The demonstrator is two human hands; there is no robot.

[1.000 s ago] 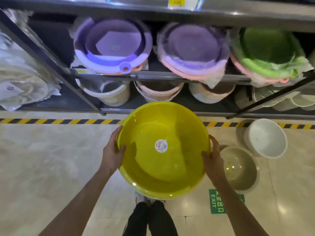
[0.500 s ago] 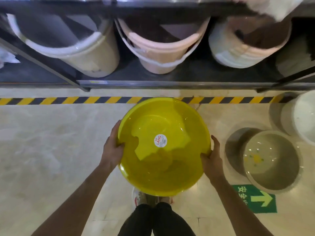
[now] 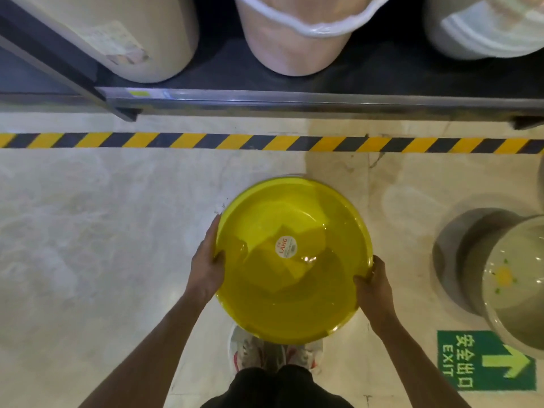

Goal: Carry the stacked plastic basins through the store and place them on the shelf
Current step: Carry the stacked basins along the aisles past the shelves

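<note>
The stacked yellow plastic basins, with a round white sticker in the bottom, are held low over the floor, above my shoes. My left hand grips the rim on the left side. On the right side my right hand clasps the rim. The bottom shelf of the rack runs across the top of the view, beyond a yellow-and-black floor stripe; the basins are in front of it, apart from it.
On the shelf stand a cream bucket, a pink bucket and a white one. A pale basin stack sits on the floor at the right, beside a green exit sign. A dark rack upright slants at the left.
The view has tilted downward and closer to the bottom shelf. The basins have dropped lower, toward the floor, with both hands still on the rim.
</note>
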